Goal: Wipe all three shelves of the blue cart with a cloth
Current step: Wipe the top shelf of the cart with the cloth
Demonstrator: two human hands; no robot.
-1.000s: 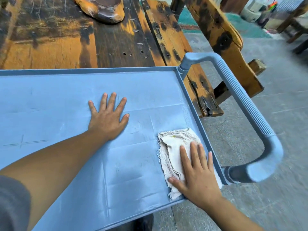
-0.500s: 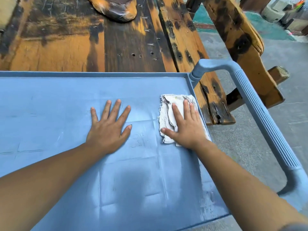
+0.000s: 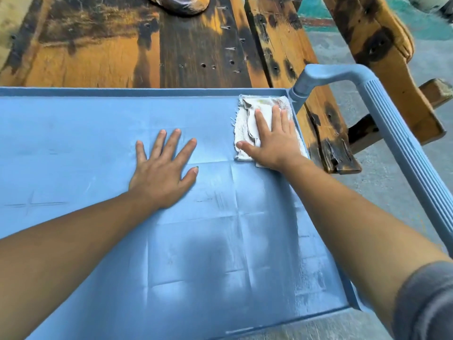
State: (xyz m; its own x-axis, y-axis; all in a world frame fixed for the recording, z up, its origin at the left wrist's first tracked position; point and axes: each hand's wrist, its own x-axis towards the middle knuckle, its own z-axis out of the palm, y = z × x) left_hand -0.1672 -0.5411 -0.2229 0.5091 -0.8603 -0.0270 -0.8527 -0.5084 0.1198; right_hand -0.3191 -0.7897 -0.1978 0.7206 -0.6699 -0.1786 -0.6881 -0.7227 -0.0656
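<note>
The blue cart's top shelf [image 3: 73, 148] fills most of the view, dusty with streaks and scratch marks. A folded white cloth [image 3: 247, 119] lies in the shelf's far right corner, against the raised rim. My right hand [image 3: 272, 138] presses flat on the cloth with straight fingers. My left hand [image 3: 164, 168] rests flat on the bare shelf near the middle, fingers spread, a hand's width left of the cloth. The two lower shelves are hidden under the top one.
The cart's ribbed blue handle [image 3: 397, 133] arches along the right side. A worn orange and black wooden table [image 3: 110, 52] stands just beyond the far rim, with a wooden bench [image 3: 382, 60] to the right. Grey concrete floor [image 3: 367, 200] lies below the handle.
My right hand has slid the cloth away from me along the right rim, from the near right part of the shelf into the far right corner. My left hand has stayed flat in place.
</note>
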